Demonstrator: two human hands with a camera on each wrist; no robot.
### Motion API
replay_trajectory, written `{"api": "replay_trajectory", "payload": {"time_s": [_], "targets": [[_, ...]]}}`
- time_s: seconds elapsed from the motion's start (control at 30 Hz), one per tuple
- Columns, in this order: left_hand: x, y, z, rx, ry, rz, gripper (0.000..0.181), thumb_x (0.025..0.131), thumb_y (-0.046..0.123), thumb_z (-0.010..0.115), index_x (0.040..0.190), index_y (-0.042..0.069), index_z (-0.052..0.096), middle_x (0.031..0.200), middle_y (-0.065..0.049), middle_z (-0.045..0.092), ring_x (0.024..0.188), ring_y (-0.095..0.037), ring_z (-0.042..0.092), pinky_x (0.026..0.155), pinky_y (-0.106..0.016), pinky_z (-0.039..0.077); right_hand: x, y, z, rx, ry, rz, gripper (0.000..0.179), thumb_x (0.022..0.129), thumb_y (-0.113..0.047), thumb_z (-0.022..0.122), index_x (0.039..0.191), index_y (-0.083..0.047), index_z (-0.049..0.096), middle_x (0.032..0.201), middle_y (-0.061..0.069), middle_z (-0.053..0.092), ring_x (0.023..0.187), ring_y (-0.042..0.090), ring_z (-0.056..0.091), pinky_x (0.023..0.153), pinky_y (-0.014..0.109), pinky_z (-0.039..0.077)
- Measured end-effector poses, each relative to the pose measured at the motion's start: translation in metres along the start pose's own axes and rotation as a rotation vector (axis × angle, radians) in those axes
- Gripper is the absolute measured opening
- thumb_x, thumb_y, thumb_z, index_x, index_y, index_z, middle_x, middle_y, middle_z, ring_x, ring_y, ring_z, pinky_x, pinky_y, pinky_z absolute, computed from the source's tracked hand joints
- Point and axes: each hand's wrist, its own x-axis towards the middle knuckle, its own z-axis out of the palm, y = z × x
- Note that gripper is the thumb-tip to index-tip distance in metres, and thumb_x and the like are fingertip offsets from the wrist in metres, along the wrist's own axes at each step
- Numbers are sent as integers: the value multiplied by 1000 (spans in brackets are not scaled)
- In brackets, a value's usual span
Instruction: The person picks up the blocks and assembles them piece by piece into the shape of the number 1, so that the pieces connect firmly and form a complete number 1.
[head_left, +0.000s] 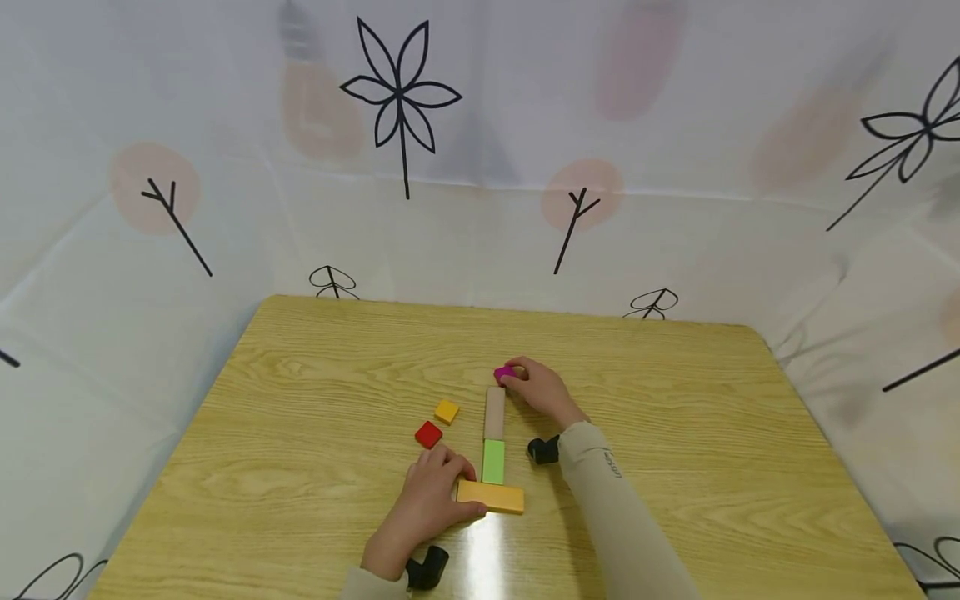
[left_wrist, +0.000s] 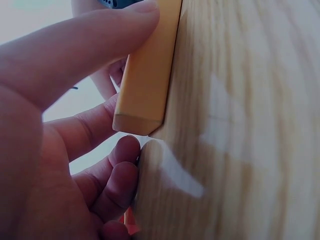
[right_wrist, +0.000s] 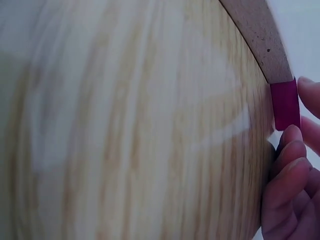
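Note:
On the wooden table, a green block (head_left: 492, 461) and a pale wood block (head_left: 495, 413) lie end to end in a line. Across the near end of this line lies a long orange block (head_left: 498, 498). My left hand (head_left: 429, 502) grips the orange block at its left part, thumb on the near side and fingers on the far side. At the far end, my right hand (head_left: 543, 390) pinches a small magenta block (head_left: 502, 375). From the right wrist view, the magenta block (right_wrist: 286, 106) sits right at the end of the pale block (right_wrist: 262, 40).
Left of the line lie a small yellow block (head_left: 447, 412) and a red block (head_left: 428, 434), both flat on the wooden table (head_left: 315, 392). Black wrist devices (head_left: 543, 451) show beside both wrists. A white patterned cloth (head_left: 472, 242) hangs behind the table.

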Motion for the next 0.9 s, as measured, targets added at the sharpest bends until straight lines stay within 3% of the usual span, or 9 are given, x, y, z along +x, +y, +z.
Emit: {"api": "replay_trajectory", "payload": {"time_s": [0.17, 0.4, 0.67, 0.9], "targets": [[0, 0, 0, -6, -5, -1, 36, 67, 54, 68, 88, 28, 55, 91, 8, 38, 86, -15, 35, 72, -37, 29, -3, 1, -3, 4, -24, -26, 38, 89, -36, 51, 123, -19, 52, 107, 6, 57, 87, 19, 53, 74, 37, 42], [-1, 0, 0, -8, 10, 15, 35, 68, 53, 68, 88, 27, 55, 90, 8, 38, 85, -15, 34, 72, -36, 29, -5, 4, -9, 88, -90, -75, 38, 89, -24, 53, 126, -16, 48, 83, 3, 55, 64, 18, 47, 59, 31, 37], [0, -1, 0, -6, 9, 15, 35, 68, 53, 69, 87, 27, 55, 90, 8, 38, 86, -15, 35, 73, -37, 29, -4, 5, -12, 80, -92, -132, 41, 86, -19, 59, 125, -14, 50, 80, 2, 54, 69, 16, 47, 65, 31, 38], [-1, -1, 0, 2, 14, 18, 36, 67, 55, 68, 87, 28, 55, 89, 8, 38, 84, -15, 34, 71, -36, 29, -3, 5, -13, 72, -98, -133, 40, 86, -18, 59, 124, -14, 51, 79, 1, 54, 67, 16, 46, 63, 31, 37]]}}
